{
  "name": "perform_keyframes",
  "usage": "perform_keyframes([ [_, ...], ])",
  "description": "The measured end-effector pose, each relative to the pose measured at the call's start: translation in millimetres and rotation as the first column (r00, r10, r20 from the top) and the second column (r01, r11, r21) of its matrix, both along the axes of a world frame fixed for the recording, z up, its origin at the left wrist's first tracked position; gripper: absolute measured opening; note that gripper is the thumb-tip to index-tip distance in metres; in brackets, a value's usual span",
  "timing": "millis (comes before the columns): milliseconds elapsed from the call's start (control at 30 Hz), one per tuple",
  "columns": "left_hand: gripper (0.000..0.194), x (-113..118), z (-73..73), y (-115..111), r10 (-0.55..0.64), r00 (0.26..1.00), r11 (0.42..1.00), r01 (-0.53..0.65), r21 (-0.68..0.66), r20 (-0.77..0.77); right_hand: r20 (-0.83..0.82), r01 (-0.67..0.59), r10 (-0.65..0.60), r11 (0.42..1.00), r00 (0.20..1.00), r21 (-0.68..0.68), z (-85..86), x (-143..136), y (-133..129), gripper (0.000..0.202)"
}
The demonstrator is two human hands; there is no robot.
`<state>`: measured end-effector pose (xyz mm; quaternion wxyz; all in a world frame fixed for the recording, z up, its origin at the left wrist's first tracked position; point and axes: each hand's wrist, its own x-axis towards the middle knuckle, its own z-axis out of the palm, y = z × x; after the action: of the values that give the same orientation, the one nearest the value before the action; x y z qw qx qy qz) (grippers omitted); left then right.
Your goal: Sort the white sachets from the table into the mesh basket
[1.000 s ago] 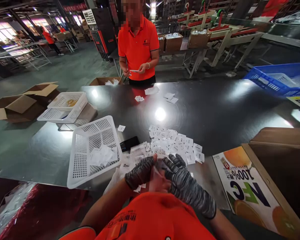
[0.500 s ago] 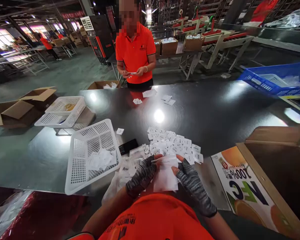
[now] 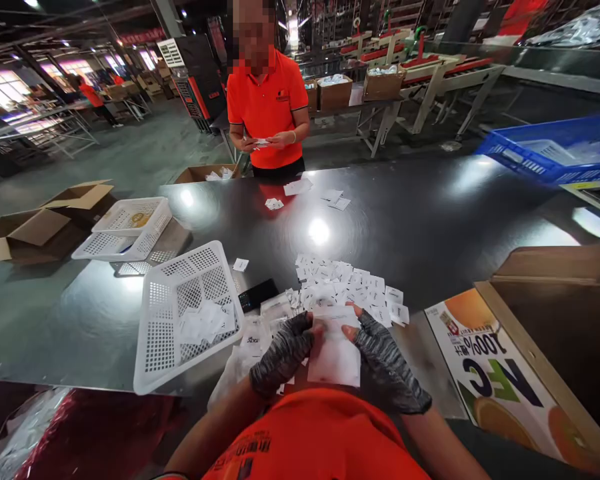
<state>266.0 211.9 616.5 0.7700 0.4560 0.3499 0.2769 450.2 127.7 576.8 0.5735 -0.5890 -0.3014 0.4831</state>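
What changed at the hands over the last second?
The left hand and right hand, a second ago bunched together over something small, have parted and now hold a flat white bag by its top edge, fingers pinching each corner. The white basket, the pile of small packets and the cardboard box stayed put.

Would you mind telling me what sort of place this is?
Probably a warehouse or factory packing floor: small white packets heaped on a long dark table, open cardboard boxes around it, and conveyor machines behind.
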Motion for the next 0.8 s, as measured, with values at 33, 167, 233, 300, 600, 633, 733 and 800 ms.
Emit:
perform_keyframes([
  [33, 0.063, 2.4, -0.7, 0.4, 0.023, 0.999, 1.0, -0.023, 0.005, -0.033, 0.067, 0.068, -0.067, 0.998, 0.996, -0.009, -5.6, 1.8, 0.0, 0.097],
  [167, 0.041, 10.9, -2.2, 1.2, 0.093, 0.967, 0.971, -0.036, 0.237, -0.236, 0.705, 0.148, -0.387, 0.914, 0.595, 0.378, -10.4, 8.2, 1.3, 0.051],
  [233, 0.032, 13.1, -2.1, -0.2, 0.045, 0.954, 0.949, 0.051, 0.311, -0.295, 0.82, -0.113, -0.486, 0.836, 0.302, 0.537, 1.5, 7.0, 3.4, 0.026],
  [300, 0.036, 13.6, -2.6, -3.1, -0.015, 0.946, 0.929, 0.133, 0.346, -0.324, 0.833, -0.293, -0.53, 0.78, 0.158, 0.552, 18.6, 2.1, 7.3, 0.026],
  [600, 0.047, 0.3, -16.8, -14.8, 0.014, 0.594, 0.662, 0.598, 0.453, -0.804, 0.881, -0.411, -0.469, 0.815, -0.054, 0.409, 30.9, -13.9, 17.5, 0.04],
  [633, 0.047, 0.1, -15.8, -15.4, 0.013, 0.556, 0.649, 0.627, 0.43, -0.831, 0.896, -0.423, -0.441, 0.823, -0.057, 0.378, 27.3, -14.1, 16.1, 0.037],
  [733, 0.049, 1.3, -10.8, -15.5, -0.02, 0.518, 0.677, 0.636, 0.369, -0.855, 0.932, -0.415, -0.358, 0.858, -0.062, 0.302, 17.9, -14.1, 11.3, 0.03],
  [800, 0.046, 1.9, -9.9, -14.1, -0.037, 0.584, 0.74, 0.561, 0.37, -0.811, 0.949, -0.385, -0.312, 0.882, -0.045, 0.271, 11.6, -12.2, 9.5, 0.028],
])
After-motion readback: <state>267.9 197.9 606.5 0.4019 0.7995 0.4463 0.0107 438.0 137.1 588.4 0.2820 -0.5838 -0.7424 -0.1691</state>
